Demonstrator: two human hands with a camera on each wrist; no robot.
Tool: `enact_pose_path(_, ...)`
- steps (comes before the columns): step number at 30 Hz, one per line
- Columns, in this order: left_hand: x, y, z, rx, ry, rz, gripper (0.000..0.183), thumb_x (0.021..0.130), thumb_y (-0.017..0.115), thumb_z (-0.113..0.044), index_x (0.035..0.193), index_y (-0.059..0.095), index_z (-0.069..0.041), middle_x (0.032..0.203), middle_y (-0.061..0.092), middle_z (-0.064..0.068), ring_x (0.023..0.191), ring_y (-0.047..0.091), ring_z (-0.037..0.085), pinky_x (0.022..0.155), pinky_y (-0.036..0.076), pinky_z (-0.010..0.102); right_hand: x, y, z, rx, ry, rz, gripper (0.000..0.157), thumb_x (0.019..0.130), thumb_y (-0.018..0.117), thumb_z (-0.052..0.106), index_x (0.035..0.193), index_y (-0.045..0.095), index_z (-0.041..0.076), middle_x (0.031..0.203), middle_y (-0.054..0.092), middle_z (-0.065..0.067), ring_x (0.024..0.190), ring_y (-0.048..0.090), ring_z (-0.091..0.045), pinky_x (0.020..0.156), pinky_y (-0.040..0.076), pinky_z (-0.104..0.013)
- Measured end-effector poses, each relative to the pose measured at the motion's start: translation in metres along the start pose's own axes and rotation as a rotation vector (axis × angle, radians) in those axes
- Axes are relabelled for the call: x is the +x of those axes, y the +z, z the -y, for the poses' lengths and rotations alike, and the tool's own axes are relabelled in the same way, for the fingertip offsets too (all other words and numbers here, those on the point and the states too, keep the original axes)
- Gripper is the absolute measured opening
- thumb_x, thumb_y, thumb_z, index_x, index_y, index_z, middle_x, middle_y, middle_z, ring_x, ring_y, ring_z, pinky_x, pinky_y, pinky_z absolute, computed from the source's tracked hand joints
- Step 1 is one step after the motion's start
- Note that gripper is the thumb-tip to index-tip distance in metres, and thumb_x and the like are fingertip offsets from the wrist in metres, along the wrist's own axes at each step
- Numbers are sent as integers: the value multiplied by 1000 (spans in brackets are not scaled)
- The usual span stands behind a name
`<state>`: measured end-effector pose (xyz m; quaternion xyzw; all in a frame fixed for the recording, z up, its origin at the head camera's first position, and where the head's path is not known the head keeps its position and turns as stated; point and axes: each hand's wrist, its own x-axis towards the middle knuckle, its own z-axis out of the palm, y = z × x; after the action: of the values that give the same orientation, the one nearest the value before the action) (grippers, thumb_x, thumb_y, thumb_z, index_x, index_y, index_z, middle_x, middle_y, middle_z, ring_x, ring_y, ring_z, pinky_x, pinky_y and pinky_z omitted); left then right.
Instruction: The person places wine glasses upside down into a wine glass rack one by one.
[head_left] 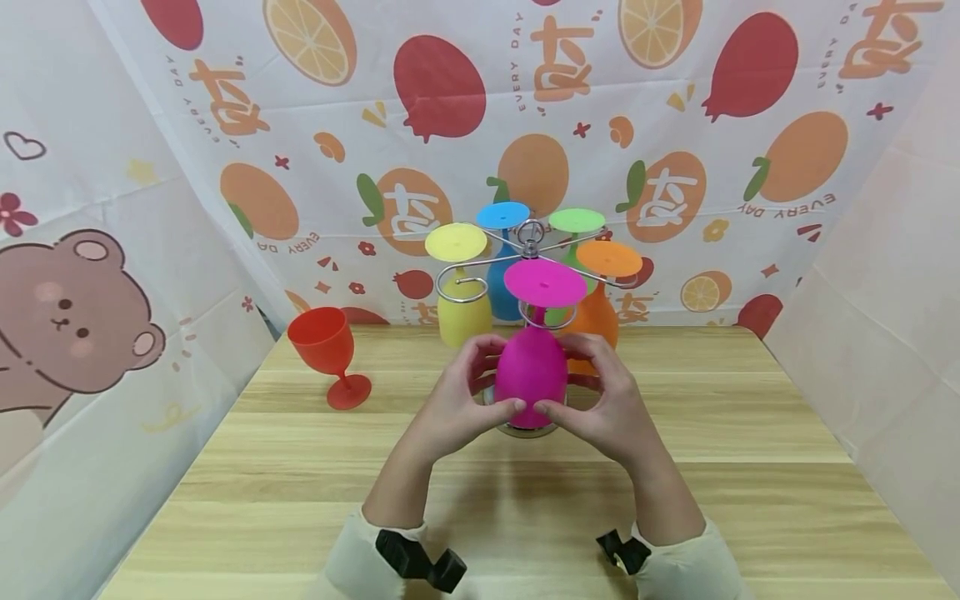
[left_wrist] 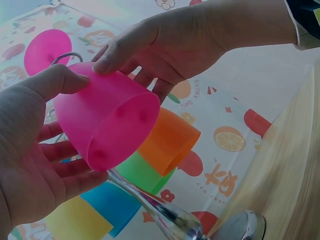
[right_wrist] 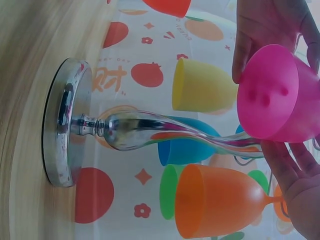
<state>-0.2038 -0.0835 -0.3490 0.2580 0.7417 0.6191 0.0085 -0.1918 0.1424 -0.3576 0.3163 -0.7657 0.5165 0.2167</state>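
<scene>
A pink plastic goblet (head_left: 531, 375) is upside down at the front of a metal goblet rack (head_left: 531, 248), its stem at a wire loop and its round foot on top. My left hand (head_left: 467, 408) holds the bowl from the left, and my right hand (head_left: 609, 404) holds it from the right. Both thumbs lie on the front of the bowl, with the fingers round its sides. From below, the left wrist view shows the bowl's open mouth (left_wrist: 125, 127). Yellow (head_left: 465, 321), blue (right_wrist: 185, 140), green (right_wrist: 171, 192) and orange (right_wrist: 220, 200) goblets hang upside down around the rack.
A red goblet (head_left: 327, 346) stands upright on the wooden table (head_left: 262, 483), to the left of the rack. The rack's twisted chrome post (right_wrist: 140, 131) rises from a round base (right_wrist: 67, 125). Fruit-printed cloth (head_left: 480, 108) hangs behind the table.
</scene>
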Motion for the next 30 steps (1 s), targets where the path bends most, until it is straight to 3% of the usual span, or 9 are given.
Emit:
enact_pose_path(13,1,4,1,25,13,-10,68,78,83,-13,134,44,-23,133,54,-2,126,52,22,96,54,41,1,-6,2,3,18,23,78,71,88,8,137,47,15,131,55,-2,119,56,-18,83,59,-32)
enact_pose_path(25,3,18,2,60,35,-77,69,77,85,-18,134,45,-23,131,55,-5,124,54,19,95,55,39,0,-14,2,10,68,26,76,72,84,3,137,47,13,133,56,-2,120,56,-21,85,59,-36)
enact_pose_path(30,3,20,2,88,30,-104,69,77,85,-19,133,46,-24,130,56,-6,122,56,18,94,56,39,1,-16,-2,-9,49,45,76,72,84,3,137,46,11,133,57,-5,119,58,-21,90,56,-31)
